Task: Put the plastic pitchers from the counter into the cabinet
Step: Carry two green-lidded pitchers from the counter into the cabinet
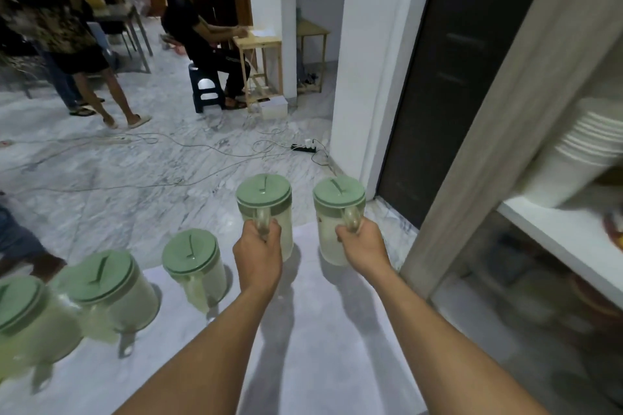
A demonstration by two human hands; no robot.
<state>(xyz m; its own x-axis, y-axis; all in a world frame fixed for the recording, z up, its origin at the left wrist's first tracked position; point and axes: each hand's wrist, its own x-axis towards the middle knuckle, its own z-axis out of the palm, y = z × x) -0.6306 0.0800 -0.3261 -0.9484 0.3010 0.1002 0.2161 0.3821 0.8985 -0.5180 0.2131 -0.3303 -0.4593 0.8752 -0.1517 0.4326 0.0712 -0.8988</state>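
head view: both hands are clenched around pitcher handles. the left hand [258,251] grips the clear handle of one green-lidded pitcher [266,212], and the right hand [364,246] grips the handle of a second pitcher [337,216] just beside it. both pitchers are upright at the far edge of the white tabletop [303,330]; whether they touch the surface or are lifted off it cannot be told. three more pitchers stand in a row to the left on the tabletop: the nearest [195,266], a middle one [111,293], and a blurred one at the frame's left edge [27,320]. to the right, the open cabinet [505,131] shows a white shelf [556,239] carrying a stack of white bowls [580,152].
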